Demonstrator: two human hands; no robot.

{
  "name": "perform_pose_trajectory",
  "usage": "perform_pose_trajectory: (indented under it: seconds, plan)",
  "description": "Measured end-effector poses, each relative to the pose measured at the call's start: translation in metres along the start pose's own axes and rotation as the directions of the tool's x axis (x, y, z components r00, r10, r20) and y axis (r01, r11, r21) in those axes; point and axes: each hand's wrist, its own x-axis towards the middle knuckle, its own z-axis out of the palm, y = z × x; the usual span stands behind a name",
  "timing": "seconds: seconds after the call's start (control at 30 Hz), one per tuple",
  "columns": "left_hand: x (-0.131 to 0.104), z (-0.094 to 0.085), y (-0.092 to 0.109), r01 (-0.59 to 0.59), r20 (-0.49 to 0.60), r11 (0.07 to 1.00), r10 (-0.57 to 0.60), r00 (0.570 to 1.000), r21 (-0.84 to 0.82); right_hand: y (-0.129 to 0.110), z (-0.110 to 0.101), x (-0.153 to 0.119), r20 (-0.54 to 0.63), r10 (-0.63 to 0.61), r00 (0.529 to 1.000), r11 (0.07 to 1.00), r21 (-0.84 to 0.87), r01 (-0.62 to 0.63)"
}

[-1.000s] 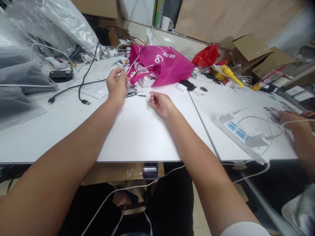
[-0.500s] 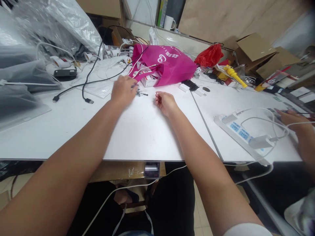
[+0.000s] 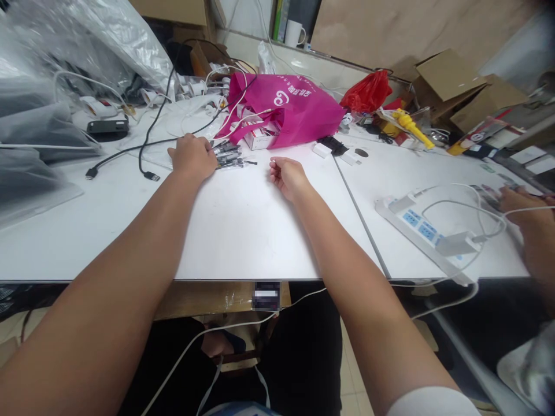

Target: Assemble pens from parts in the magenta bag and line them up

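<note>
My left hand (image 3: 193,157) rests knuckles-up on the white table (image 3: 243,225). Its fingers are curled under, against the left end of a small pile of dark metal parts (image 3: 232,157). Whether it grips any of them is hidden. My right hand (image 3: 288,176) lies a little to the right of the pile, loosely curled, with nothing visible in it. A pink fabric bag (image 3: 295,107) with white boxes inside lies just behind both hands.
A black USB cable (image 3: 147,173) runs left of my left hand. Clear plastic bags (image 3: 87,40) fill the far left. A white power strip (image 3: 414,225) with a charger (image 3: 453,245) lies right, beside another person's hand (image 3: 515,202). Cardboard boxes (image 3: 451,75) and a red bag (image 3: 366,95) stand behind.
My left hand came down from a raised position onto the pile of parts, then slid left so the pile shows beside it. My right hand has barely moved.
</note>
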Motion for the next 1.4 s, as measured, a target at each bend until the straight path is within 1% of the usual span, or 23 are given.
perform_pose_trajectory:
  seconds: [0.07,0.17,0.33,0.43,0.53,0.63,0.7,0.8,0.87,0.97,1.0,1.07,1.23,1.3,1.4]
  plan:
    - [-0.004,-0.006,0.008,0.052,0.032,0.997,-0.054,0.998,0.056,0.000,0.000,0.000,0.008,-0.003,1.000,1.000,-0.005,0.003]
    - [-0.010,-0.012,0.017,0.108,0.056,0.990,-0.113,0.992,0.089,0.001,-0.001,-0.001,0.011,-0.004,1.000,1.000,-0.004,0.004]
    - [-0.010,-0.015,0.020,0.091,0.095,0.987,-0.103,0.990,0.129,-0.001,0.000,-0.002,0.004,0.007,1.000,1.000,-0.002,-0.007]
    - [-0.005,-0.009,0.013,0.068,0.106,0.992,-0.079,0.991,0.104,-0.002,0.000,-0.002,0.006,0.004,1.000,1.000,0.000,-0.004]
    - [0.001,0.000,-0.001,0.025,0.069,1.000,-0.024,0.997,-0.006,-0.002,0.000,-0.002,0.003,0.006,1.000,1.000,-0.001,-0.006]
    - [0.006,0.005,-0.011,-0.067,0.007,0.990,0.068,0.998,-0.127,-0.001,0.000,-0.002,0.003,0.006,1.000,1.000,0.004,-0.006]
    - [0.007,0.003,-0.011,-0.148,-0.027,0.971,0.145,0.989,-0.188,-0.001,0.000,-0.002,-0.003,0.010,1.000,1.000,0.010,-0.010]
    - [0.004,0.002,0.002,-0.242,-0.063,0.939,0.233,0.970,-0.246,-0.001,0.000,-0.001,-0.009,0.016,1.000,1.000,0.015,-0.016]
    - [-0.001,0.004,0.017,-0.254,-0.091,0.918,0.238,0.967,-0.304,-0.001,0.001,-0.001,-0.005,0.015,1.000,1.000,0.023,-0.014]
    - [-0.012,0.011,0.038,-0.251,-0.135,0.871,0.213,0.968,-0.423,-0.001,0.001,0.001,0.006,-0.007,1.000,0.999,0.041,0.007]
    - [-0.016,0.013,0.043,-0.255,-0.129,0.857,0.220,0.967,-0.447,-0.001,0.001,0.001,0.013,-0.017,1.000,0.999,0.046,0.016]
    - [-0.026,0.015,0.051,-0.266,-0.085,0.850,0.256,0.963,-0.456,-0.001,0.002,0.000,0.029,-0.037,0.999,0.998,0.056,0.035]
    - [-0.043,0.015,0.060,-0.315,-0.006,0.879,0.335,0.942,-0.359,-0.003,0.005,-0.004,0.063,-0.070,0.996,0.996,0.050,0.067]
    - [-0.046,0.016,0.063,-0.324,0.055,0.881,0.364,0.930,-0.345,-0.003,0.006,-0.006,0.078,-0.072,0.994,0.997,0.018,0.071]
    - [-0.050,0.017,0.066,-0.336,0.165,0.880,0.406,0.899,-0.335,0.002,0.007,-0.005,0.112,-0.094,0.989,0.993,-0.064,0.101]
